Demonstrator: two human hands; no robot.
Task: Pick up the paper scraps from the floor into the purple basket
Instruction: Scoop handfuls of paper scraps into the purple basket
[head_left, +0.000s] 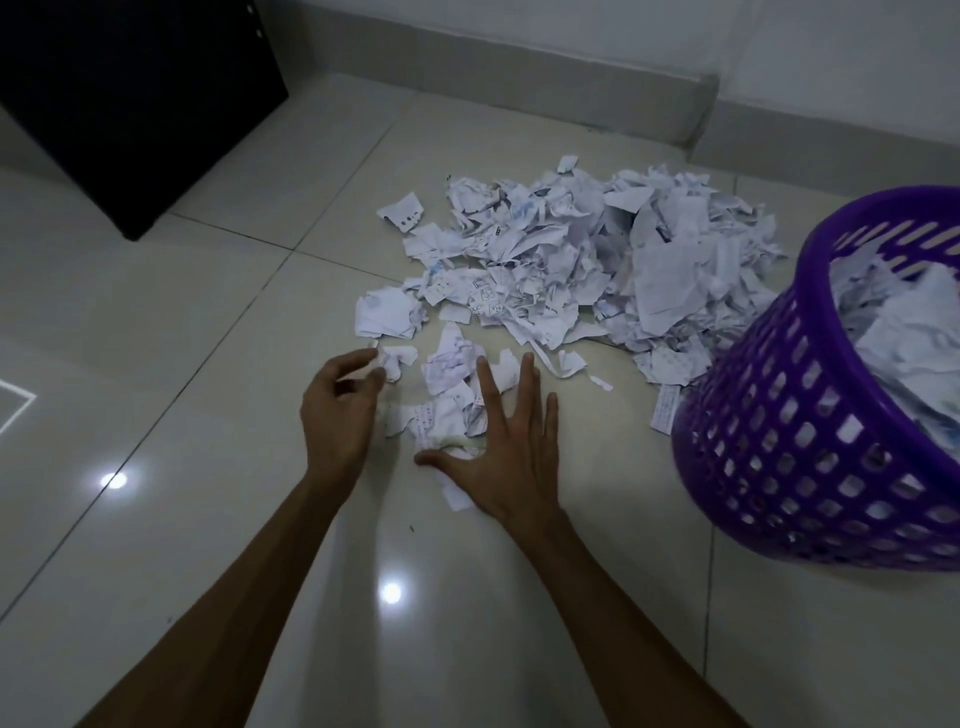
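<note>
Pale glossy floor tiles (182, 389) fill the scene, with dark grout lines and two bright light spots near the arms; on them, both hands work at the near edge of a litter of torn paper. Right hand (506, 447) lies palm down with fingers spread wide and straight, pressing on a small cluster of scraps (447, 400) that sits between the two hands; its thumb reaches left over a crumpled strip. Left hand (337, 410) is just left of that cluster, fingers curled, thumb and fingertips closed on a small white scrap (392, 361) at the far side of the hand; whether it is lifted off the floor I cannot tell.

Beyond the hands, farther and to the right, lies the big pile of paper scraps (597, 260), white with printed and handwritten marks, loose pieces trailing off its left and near edges. Purple basket (779, 431) stands at the right, just beside the pile, a plastic one with a lattice of holes, tilted in this view and already holding a good deal of paper (904, 338); one flat slip (665, 410) lies on the floor against its left side.

At the far left stands a black cabinet (130, 104); along the far side runs a grey skirting board (519, 83) under a white wall (571, 26).
</note>
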